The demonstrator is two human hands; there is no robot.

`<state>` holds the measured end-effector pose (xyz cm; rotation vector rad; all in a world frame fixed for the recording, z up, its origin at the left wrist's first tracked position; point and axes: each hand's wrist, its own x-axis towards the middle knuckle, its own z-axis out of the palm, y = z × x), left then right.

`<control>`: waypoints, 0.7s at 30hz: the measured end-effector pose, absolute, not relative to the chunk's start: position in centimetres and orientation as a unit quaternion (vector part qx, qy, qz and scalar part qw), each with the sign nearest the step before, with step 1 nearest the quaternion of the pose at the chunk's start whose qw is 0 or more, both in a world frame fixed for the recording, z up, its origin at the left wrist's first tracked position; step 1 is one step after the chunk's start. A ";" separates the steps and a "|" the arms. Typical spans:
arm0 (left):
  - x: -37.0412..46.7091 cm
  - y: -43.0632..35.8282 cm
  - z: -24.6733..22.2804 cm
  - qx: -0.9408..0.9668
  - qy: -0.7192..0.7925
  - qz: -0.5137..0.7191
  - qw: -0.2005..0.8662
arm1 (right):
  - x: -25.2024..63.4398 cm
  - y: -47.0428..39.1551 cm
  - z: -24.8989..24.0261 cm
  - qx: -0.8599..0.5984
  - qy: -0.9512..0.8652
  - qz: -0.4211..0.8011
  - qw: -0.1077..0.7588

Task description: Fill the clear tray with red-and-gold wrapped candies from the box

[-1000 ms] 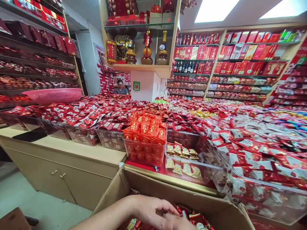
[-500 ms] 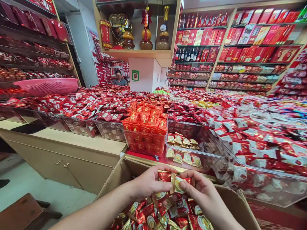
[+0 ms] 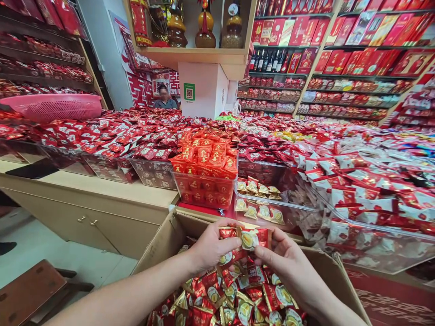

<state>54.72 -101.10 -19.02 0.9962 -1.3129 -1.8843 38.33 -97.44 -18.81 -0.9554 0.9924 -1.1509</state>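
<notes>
One pink plastic basket (image 3: 57, 106) rests among heaped packets toward the left end of a cream counter (image 3: 136, 197). Below it, a flat black slab (image 3: 32, 169) lies by the counter's front edge, and a brown wooden stool (image 3: 32, 290) stands on the floor (image 3: 81, 258). Rightward along that edge come clear bins (image 3: 152, 176) of dark red packets (image 3: 156, 154). A person (image 3: 165, 100) shows beyond the heaps, left of a white pillar (image 3: 204, 97) bearing a green code sign (image 3: 189, 92). Next is a bin of orange-red packets (image 3: 204, 156) with gold characters.

In front of the counter's front edge stands an open cardboard box (image 3: 159, 240), filled with loose red and gold packets (image 3: 220, 301) picturing yellow fruit. Above it, near its back edge, the left hand (image 3: 215, 246) pinches a red packet (image 3: 227, 232) lettered "DURIAN"; whether it holds more cannot be told. Alongside, the right hand (image 3: 283, 256) grips the right end of a second packet (image 3: 250, 239), its fruit picture facing the viewer. Behind the hands, a bin holds gold packets (image 3: 258, 212). Farthest right, white-and-red packets (image 3: 360, 199) pile above a large bin's rim.
</notes>
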 end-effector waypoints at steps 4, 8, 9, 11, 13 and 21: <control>55.1 -101.5 -19.1 0.369 -0.563 -0.676 0.300 | 38.3 -97.4 -19.1 -0.505 0.435 -0.481 0.570; 55.1 -101.6 -19.0 0.383 -0.556 -0.668 0.315 | 38.5 -97.5 -19.4 -0.470 0.450 -0.485 0.585; 55.0 -101.6 -19.0 0.380 -0.545 -0.672 0.327 | 38.6 -97.5 -19.5 -0.447 0.454 -0.491 0.594; 54.8 -101.4 -19.0 0.373 -0.529 -0.680 0.345 | 38.8 -97.5 -19.5 -0.408 0.460 -0.506 0.604; 54.5 -101.2 -19.2 0.381 -0.507 -0.692 0.346 | 39.0 -97.5 -19.6 -0.383 0.461 -0.526 0.604; 53.6 -100.6 -19.5 0.399 -0.462 -0.682 0.402 | 40.0 -97.3 -20.1 -0.406 0.434 -0.548 0.588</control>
